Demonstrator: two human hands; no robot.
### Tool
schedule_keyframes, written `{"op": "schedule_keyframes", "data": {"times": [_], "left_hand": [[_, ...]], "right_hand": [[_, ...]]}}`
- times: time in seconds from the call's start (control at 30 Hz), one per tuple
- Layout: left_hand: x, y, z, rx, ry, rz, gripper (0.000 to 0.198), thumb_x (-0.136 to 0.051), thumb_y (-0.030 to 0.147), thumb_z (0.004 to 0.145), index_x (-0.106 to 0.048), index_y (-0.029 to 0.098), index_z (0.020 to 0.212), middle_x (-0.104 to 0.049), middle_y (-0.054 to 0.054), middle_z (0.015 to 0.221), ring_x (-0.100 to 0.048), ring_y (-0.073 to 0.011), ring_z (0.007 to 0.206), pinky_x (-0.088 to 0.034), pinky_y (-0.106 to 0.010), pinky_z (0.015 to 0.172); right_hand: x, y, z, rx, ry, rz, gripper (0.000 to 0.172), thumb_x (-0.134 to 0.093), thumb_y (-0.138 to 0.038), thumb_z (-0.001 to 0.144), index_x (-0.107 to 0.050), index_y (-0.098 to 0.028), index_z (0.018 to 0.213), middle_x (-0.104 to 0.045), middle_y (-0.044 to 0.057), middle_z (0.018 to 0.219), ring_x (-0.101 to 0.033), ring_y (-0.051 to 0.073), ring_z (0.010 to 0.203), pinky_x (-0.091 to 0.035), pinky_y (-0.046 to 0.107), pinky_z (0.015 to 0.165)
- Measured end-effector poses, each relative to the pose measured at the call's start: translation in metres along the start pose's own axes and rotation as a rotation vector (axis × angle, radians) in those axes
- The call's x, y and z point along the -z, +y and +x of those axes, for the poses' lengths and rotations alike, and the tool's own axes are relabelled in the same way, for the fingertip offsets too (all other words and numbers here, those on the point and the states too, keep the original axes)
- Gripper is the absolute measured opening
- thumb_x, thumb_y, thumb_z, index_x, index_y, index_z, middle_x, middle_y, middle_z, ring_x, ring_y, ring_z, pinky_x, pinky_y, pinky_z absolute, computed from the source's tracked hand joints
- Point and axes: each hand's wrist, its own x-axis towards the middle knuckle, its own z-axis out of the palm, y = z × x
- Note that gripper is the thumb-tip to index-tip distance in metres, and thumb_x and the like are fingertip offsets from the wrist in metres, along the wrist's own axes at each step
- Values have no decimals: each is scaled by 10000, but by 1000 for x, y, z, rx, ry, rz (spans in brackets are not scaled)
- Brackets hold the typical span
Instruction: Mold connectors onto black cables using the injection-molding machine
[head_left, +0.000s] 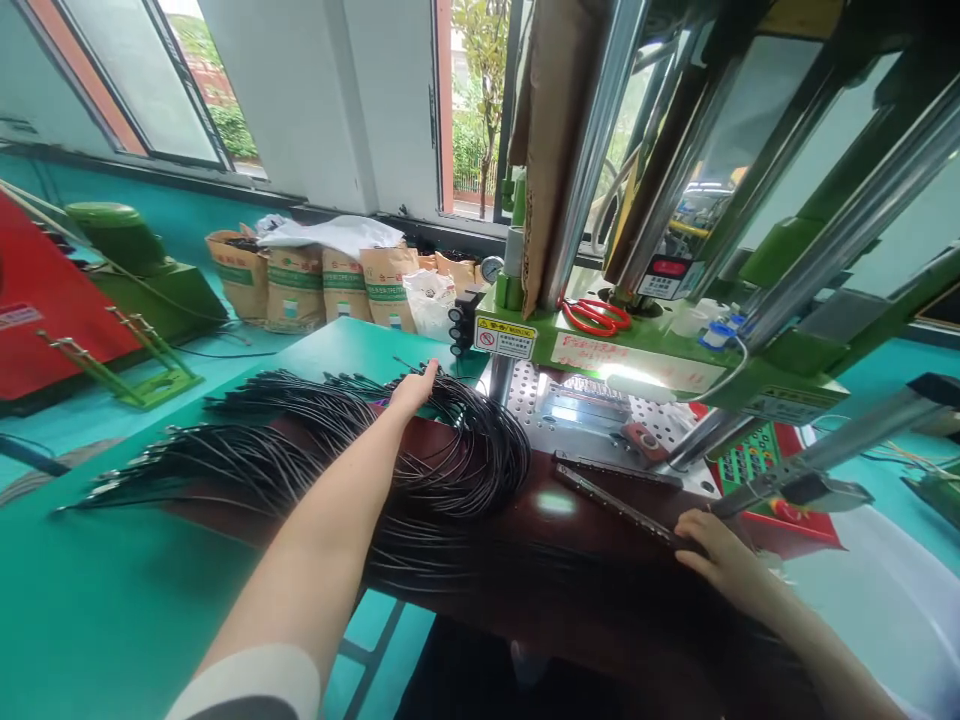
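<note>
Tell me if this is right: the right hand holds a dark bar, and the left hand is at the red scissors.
Wrong about the left hand: the head view shows it at the black cables. The right hand does hold the dark bar.

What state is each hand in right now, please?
Left hand: at the black cables; whether it grips any cannot be told.
Right hand: closed on one end of a long dark bar.
</note>
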Motion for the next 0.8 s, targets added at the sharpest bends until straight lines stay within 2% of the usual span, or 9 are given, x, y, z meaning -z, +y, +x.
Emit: {"op": "schedule_keyframes", "data": {"times": [0.1, 0.17, 0.27, 0.33, 0.43, 0.5, 0.57, 0.67, 0.8], "left_hand": [[22, -6, 5, -14, -74, 94, 594, -340, 689, 687, -532, 162, 491, -561, -100, 469, -550, -219, 445, -406, -311, 440], [47, -17, 3, -38, -46, 162, 572, -398, 703, 646, -564, 162, 567, -612, -101, 561, -594, -235, 544, -439, -312, 503], [95, -44, -1, -32, 135, 280, 559, -451, 670, 635, -598, 153, 790, -644, -167, 879, -592, -329, 872, -453, -398, 704], [125, -69, -3, 33, 315, 356, 652, -432, 655, 654, -549, 116, 1001, -542, -250, 1111, -487, -406, 1053, -401, -492, 793], [153, -107, 3, 200, 506, 440, 845, -366, 705, 651, -417, 60, 1194, -440, -318, 1210, -402, -456, 1120, -347, -559, 820], [159, -124, 12, 317, 486, 454, 927, -318, 751, 630, -382, 52, 1235, -465, -326, 1185, -401, -468, 1115, -327, -581, 815], [157, -130, 24, 382, 422, 441, 977, -288, 777, 611, -359, 52, 1263, -487, -332, 1161, -402, -484, 1108, -308, -604, 802], [144, -121, 42, 373, 385, 407, 1026, -329, 795, 568, -302, 88, 1311, -476, -325, 1179, -379, -501, 1124, -305, -608, 786], [123, -102, 62, 414, 406, 260, 1116, -572, 681, 491, -198, 49, 1333, -377, -386, 1220, -357, -508, 1137, -330, -579, 762]], "right_hand": [[-7, -1, 2, 64, -10, -231, 169, -522, -288, 736, -620, -170, 808, -619, 103, 900, -582, 239, 853, -479, 384, 768], [-12, -6, 4, 109, 46, -332, 208, -534, -279, 733, -633, -162, 873, -627, 111, 924, -587, 257, 870, -490, 397, 745], [-14, -27, 12, 251, 138, -367, 283, -543, -317, 754, -622, -183, 991, -622, 101, 1000, -582, 256, 932, -494, 386, 769], [-12, -52, 21, 351, 155, -340, 285, -534, -340, 777, -615, -212, 1018, -617, 84, 1022, -584, 236, 941, -495, 360, 779], [-11, -96, 38, 445, 137, -285, 257, -529, -321, 794, -608, -241, 1025, -610, 67, 1033, -575, 222, 958, -486, 349, 805], [-14, -124, 48, 482, 91, -243, 237, -527, -286, 800, -603, -248, 1021, -607, 62, 1030, -573, 213, 952, -488, 344, 806], [-20, -144, 56, 513, 45, -206, 234, -523, -250, 803, -596, -254, 1025, -602, 56, 1036, -571, 204, 953, -491, 335, 808], [-33, -159, 64, 579, 61, -181, 260, -527, -220, 796, -584, -259, 1047, -605, 50, 1050, -572, 202, 969, -495, 330, 824], [-52, -153, 69, 679, 159, -193, 266, -563, -215, 760, -595, -227, 1023, -642, 57, 983, -615, 194, 898, -524, 281, 771]]}}
